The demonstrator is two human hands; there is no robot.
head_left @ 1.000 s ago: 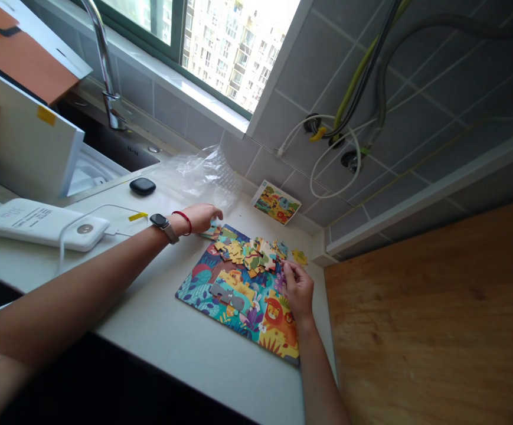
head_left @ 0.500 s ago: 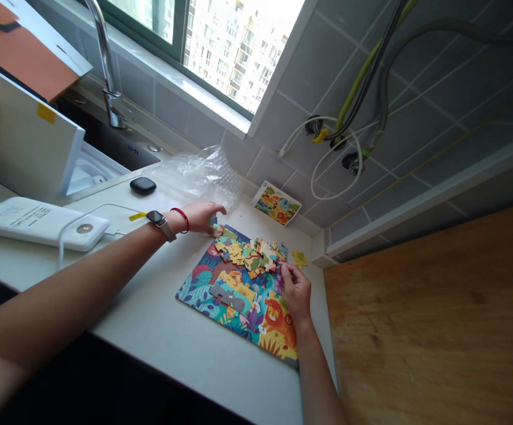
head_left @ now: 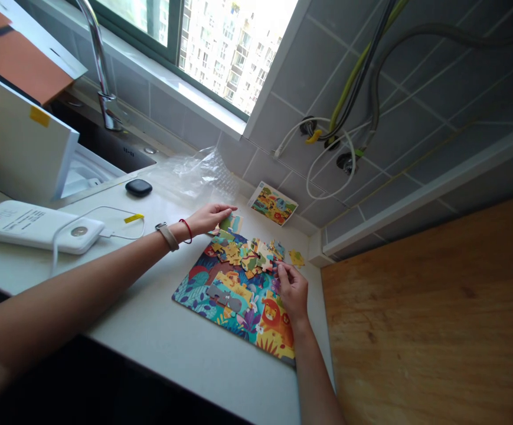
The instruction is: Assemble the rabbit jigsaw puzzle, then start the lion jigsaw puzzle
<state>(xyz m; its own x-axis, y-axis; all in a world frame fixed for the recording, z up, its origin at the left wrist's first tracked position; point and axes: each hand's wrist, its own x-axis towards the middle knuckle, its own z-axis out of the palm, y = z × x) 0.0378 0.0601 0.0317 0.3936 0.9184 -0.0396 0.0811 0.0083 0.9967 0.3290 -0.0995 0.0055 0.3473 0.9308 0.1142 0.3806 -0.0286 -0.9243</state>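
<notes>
A colourful animal puzzle board (head_left: 194,288) lies on the white counter, with a heap of loose puzzle pieces (head_left: 251,255) across its upper part. On its lower part rests a joined group of pieces (head_left: 229,297) showing a grey animal. My left hand (head_left: 209,218), wearing a watch and a red cord, is closed on a green and pale puzzle piece (head_left: 232,223) past the board's far left corner; the fingers partly cover it. At the board's right side, my right hand (head_left: 294,289) pinches a small puzzle piece (head_left: 278,264) beside the heap, mostly hidden by the fingertips.
A picture card (head_left: 273,203) leans against the tiled wall, with a stray piece (head_left: 297,258) nearby. Crumpled clear plastic (head_left: 198,174), a black case (head_left: 139,188) and a white power bank (head_left: 35,225) with a cable lie left. A wooden panel (head_left: 433,313) borders the right.
My left hand's spread fingers have closed on a puzzle piece at the far left corner, and the wrist has turned. My right hand keeps its pinch beside the heap. The view has shifted slightly.
</notes>
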